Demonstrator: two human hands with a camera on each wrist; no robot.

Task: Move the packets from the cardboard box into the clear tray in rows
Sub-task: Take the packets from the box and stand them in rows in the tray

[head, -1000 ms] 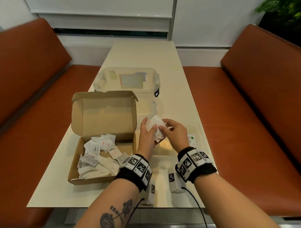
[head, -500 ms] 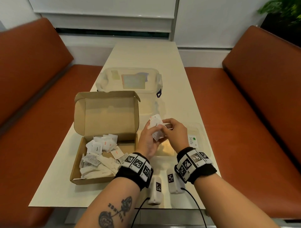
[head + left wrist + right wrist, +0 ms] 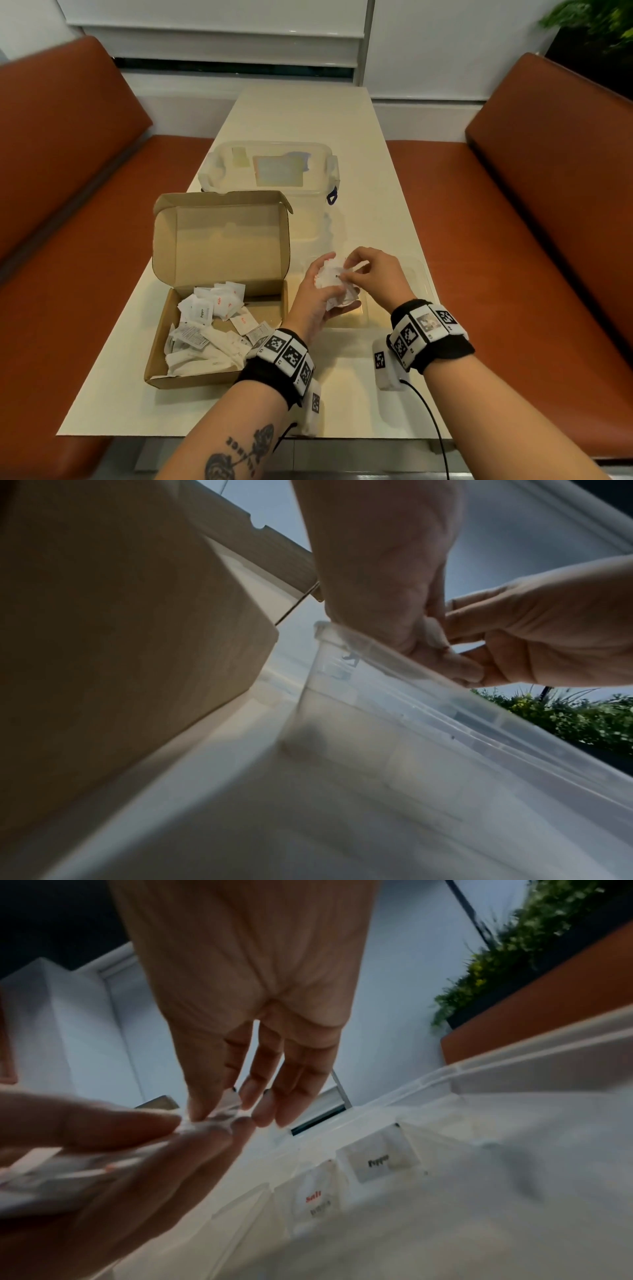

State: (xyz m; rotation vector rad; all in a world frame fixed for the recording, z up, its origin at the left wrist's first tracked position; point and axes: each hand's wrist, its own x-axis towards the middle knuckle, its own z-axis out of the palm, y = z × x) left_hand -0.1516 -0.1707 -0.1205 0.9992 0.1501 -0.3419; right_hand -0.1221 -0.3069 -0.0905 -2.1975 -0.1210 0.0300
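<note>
Left hand (image 3: 317,301) fingers curled round bunch of white paper packets (image 3: 334,281) | right hand (image 3: 371,274) fingers pinching one packet | above clear plastic tray (image 3: 419,274) | open brown cardboard box (image 3: 219,246) beside

The count of packets (image 3: 330,281) bunched in the left hand (image 3: 317,301) cannot be told; its fingers cover most of them, and in the right wrist view they blur into a pale smear. The right hand (image 3: 375,274) hides the far part of the clear tray (image 3: 419,274), whose walls barely show in the head view. In the cardboard box (image 3: 219,240) the heaped packets overlap, most print too small to read. The left wrist view cuts the box off at its left edge.
</note>
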